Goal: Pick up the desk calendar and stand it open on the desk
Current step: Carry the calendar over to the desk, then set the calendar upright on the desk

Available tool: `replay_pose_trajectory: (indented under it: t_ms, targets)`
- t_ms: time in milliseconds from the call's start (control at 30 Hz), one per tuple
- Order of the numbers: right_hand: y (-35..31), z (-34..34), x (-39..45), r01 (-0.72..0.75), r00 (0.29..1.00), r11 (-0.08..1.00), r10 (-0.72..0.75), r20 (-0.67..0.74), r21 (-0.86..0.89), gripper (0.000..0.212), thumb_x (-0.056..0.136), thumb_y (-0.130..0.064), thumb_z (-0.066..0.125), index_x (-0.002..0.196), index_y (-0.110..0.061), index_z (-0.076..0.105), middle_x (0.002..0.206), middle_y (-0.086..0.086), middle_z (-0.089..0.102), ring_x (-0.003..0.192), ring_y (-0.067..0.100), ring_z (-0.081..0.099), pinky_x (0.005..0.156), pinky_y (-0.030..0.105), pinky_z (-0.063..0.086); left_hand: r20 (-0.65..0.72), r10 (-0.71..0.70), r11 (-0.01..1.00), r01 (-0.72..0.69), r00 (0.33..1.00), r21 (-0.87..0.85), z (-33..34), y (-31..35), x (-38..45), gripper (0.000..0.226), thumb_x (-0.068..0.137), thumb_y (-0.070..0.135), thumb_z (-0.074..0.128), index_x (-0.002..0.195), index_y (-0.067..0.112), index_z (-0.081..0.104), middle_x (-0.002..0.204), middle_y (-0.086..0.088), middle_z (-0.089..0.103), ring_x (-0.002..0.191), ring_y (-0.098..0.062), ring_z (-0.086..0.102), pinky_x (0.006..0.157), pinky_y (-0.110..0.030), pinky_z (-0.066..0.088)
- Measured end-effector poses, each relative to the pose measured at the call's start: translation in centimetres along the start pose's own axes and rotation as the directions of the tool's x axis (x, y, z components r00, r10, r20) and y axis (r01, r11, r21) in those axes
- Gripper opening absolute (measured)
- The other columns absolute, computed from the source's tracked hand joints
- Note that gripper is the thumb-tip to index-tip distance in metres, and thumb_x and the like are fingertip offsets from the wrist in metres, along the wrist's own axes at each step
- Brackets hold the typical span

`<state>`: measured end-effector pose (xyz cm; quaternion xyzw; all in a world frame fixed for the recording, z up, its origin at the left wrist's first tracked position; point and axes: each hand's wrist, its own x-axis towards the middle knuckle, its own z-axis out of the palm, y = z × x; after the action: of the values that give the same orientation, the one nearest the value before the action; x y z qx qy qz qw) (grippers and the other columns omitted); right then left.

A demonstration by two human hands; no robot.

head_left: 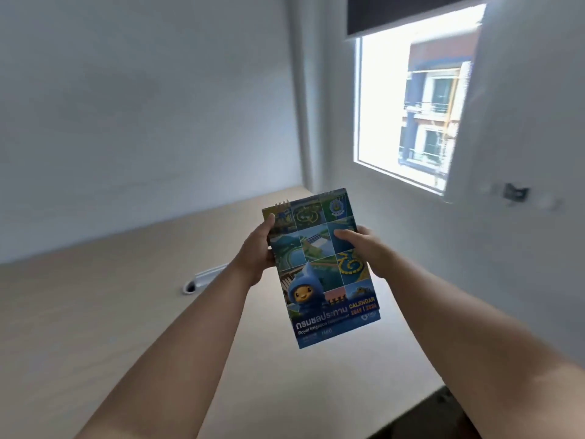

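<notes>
We hold the desk calendar [319, 267] up in the air above the counter [95, 312], closed flat, its blue cover facing us and the spiral binding at its far end. Our left hand [256, 248] grips its left edge near the binding, thumb on the cover; our right hand [361, 245] clasps the right edge, thumb lying across the cover. On the counter beyond our left forearm sits a small round cable hole [190, 287], toward the far edge.
</notes>
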<state>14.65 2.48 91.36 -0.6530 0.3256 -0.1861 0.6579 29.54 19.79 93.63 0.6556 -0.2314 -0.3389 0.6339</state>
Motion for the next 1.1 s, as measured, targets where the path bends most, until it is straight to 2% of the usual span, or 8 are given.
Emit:
replay_pose_trajectory:
  t_ms: [167,300,467,667,733,867,967,1100]
  targets:
    - [-2.0,13.3,5.0,0.062,0.985,0.984,-0.033,0.167,-0.17,0.047,0.079,-0.04,0.067,0.118,-0.014,0.057,0.109,0.008,0.069,0.09,0.026,0.065,0.08,0.039,0.055,-0.204,0.002,1.0,0.002,0.979,0.018,-11.3,0.9,-0.7,0.047,0.1,0.048,0.03,0.101,0.018,0.066,0.094,-0.006,0.072,0.081,-0.019,0.067,0.058,-0.024,0.054]
    - [-1.9,20.9,6.1,0.091,0.967,0.962,-0.023,0.254,-0.258,0.024,0.094,-0.028,0.057,0.114,-0.015,0.054,0.103,0.012,0.064,0.08,0.025,0.057,0.072,0.039,0.045,-0.315,-0.021,0.999,0.033,0.949,0.034,-18.5,-1.1,-1.1,0.05,0.098,0.052,0.03,0.121,0.017,0.057,0.119,-0.015,0.066,0.097,-0.024,0.065,0.073,-0.033,0.053]
    - [0.5,27.3,7.5,0.142,0.962,0.946,-0.062,0.267,-0.293,0.031,0.096,-0.029,0.053,0.121,-0.013,0.05,0.113,0.009,0.061,0.095,0.026,0.06,0.078,0.041,0.052,-0.374,-0.106,0.994,0.108,0.921,-0.016,-23.6,-4.4,-1.5,0.041,0.1,0.051,0.027,0.121,0.024,0.049,0.097,0.005,0.06,0.084,-0.007,0.056,0.062,-0.026,0.038]
    - [2.0,30.3,9.4,0.164,0.959,0.944,-0.085,0.269,-0.286,0.034,0.097,-0.019,0.052,0.129,-0.009,0.045,0.117,0.009,0.055,0.103,0.027,0.056,0.079,0.037,0.051,-0.418,-0.125,0.992,0.116,0.9,-0.046,-26.4,-7.3,-0.7,0.036,0.1,0.033,0.043,0.132,0.017,0.043,0.128,-0.008,0.06,0.098,-0.016,0.064,0.078,-0.033,0.053]
    - [3.6,30.5,9.4,0.142,0.951,0.926,-0.031,0.306,-0.349,0.037,0.097,-0.008,0.05,0.133,-0.008,0.043,0.117,0.006,0.052,0.105,0.025,0.054,0.073,0.03,0.05,-0.434,-0.139,0.99,0.133,0.89,-0.044,-26.8,-8.9,-0.9,0.032,0.099,0.028,0.047,0.13,0.018,0.047,0.134,-0.012,0.06,0.113,-0.025,0.062,0.095,-0.038,0.051]
    - [9.4,30.2,8.3,0.05,0.959,0.908,0.073,0.274,-0.417,0.036,0.095,-0.003,0.044,0.131,-0.007,0.047,0.129,0.012,0.055,0.108,0.03,0.056,0.089,0.04,0.047,-0.541,-0.163,0.978,0.206,0.825,0.019,-25.9,-12.7,-2.6,0.048,0.101,0.027,0.042,0.147,0.017,0.032,0.139,-0.003,0.051,0.121,-0.02,0.053,0.094,-0.028,0.04]
    - [12.5,30.0,7.3,0.0,0.949,0.931,0.115,0.295,-0.364,0.049,0.09,-0.002,0.043,0.129,-0.031,0.05,0.124,0.001,0.061,0.106,0.022,0.06,0.083,0.035,0.048,-0.597,-0.205,0.958,0.283,0.775,0.039,-24.6,-15.7,-3.7,0.063,0.099,0.032,0.046,0.154,0.024,0.016,0.159,-0.005,0.028,0.143,-0.026,0.033,0.112,-0.037,0.028]
    - [18.3,30.1,10.0,0.039,0.924,0.949,0.085,0.373,-0.313,0.067,0.074,-0.015,0.05,0.129,-0.053,0.043,0.138,-0.004,0.056,0.129,0.017,0.052,0.106,0.046,0.045,-0.594,-0.168,0.971,0.235,0.786,0.036,-22.9,-17.9,-4.8,0.055,0.089,0.017,0.06,0.137,0.033,0.039,0.135,0.004,0.052,0.128,-0.017,0.048,0.099,-0.028,0.034]
